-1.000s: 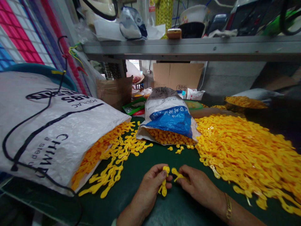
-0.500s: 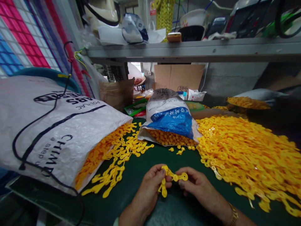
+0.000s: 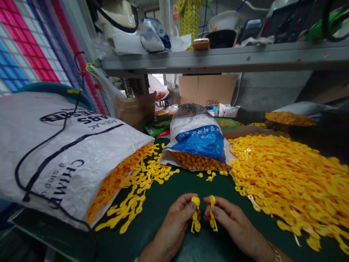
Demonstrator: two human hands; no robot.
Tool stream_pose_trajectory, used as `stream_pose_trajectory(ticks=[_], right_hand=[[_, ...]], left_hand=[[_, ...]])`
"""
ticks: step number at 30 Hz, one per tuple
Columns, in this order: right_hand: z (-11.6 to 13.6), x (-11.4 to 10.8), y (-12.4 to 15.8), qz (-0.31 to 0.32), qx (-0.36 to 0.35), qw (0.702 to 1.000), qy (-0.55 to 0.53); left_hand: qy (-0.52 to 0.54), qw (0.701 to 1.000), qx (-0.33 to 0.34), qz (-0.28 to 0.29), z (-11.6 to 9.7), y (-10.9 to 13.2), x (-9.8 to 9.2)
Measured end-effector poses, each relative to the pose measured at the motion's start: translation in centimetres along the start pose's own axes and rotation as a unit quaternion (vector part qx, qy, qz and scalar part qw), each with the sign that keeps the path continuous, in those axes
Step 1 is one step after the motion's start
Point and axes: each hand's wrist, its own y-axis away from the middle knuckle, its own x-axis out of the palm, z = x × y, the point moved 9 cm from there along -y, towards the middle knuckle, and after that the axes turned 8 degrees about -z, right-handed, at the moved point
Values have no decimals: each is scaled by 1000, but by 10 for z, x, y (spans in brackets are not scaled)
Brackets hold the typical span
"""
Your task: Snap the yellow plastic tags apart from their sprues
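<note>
Between thumb and fingers, my left hand [image 3: 178,218] pinches a yellow plastic piece [image 3: 195,214] with round, ringed lobes; it hangs nearly upright. A short gap to the right, my right hand [image 3: 231,218] grips a second, slimmer yellow plastic piece [image 3: 212,213], seen almost edge-on. The two pieces are apart, above the dark green tabletop [image 3: 188,185]. A large heap of similar yellow pieces [image 3: 289,174] lies to the right of my right hand. More linked yellow pieces [image 3: 131,207] spread to the left, by the mouth of a white sack [image 3: 68,153].
A white and blue bag [image 3: 200,136] of small yellow parts lies open-mouthed ahead, with a few loose parts before it. A grey shelf [image 3: 218,60] crosses above the table, carrying a bowl and bags. A cardboard box [image 3: 208,89] stands behind. A black cord [image 3: 19,167] runs over the sack.
My right hand has turned its yellow piece from lying sideways against the left one to upright. A gap now separates the two pieces.
</note>
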Motion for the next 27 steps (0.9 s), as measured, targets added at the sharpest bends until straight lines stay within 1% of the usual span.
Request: stream_pose_trajectory(ticks=[4, 7, 12, 16, 27], right_hand=[[4, 14, 0, 32, 10, 998, -60], [8, 17, 1, 33, 8, 996, -79], [15, 14, 1, 13, -48, 999, 10], [13, 13, 0, 11, -55, 996, 70], [9, 12, -2, -7, -44, 996, 82]], left_hand=[[25, 1000, -12, 6, 4, 0, 0], [37, 999, -21, 16, 6, 1, 3], [40, 999, -9, 30, 3, 2, 6], [30, 999, 5, 35, 2, 3, 8], [-6, 999, 26, 38, 3, -1, 6]])
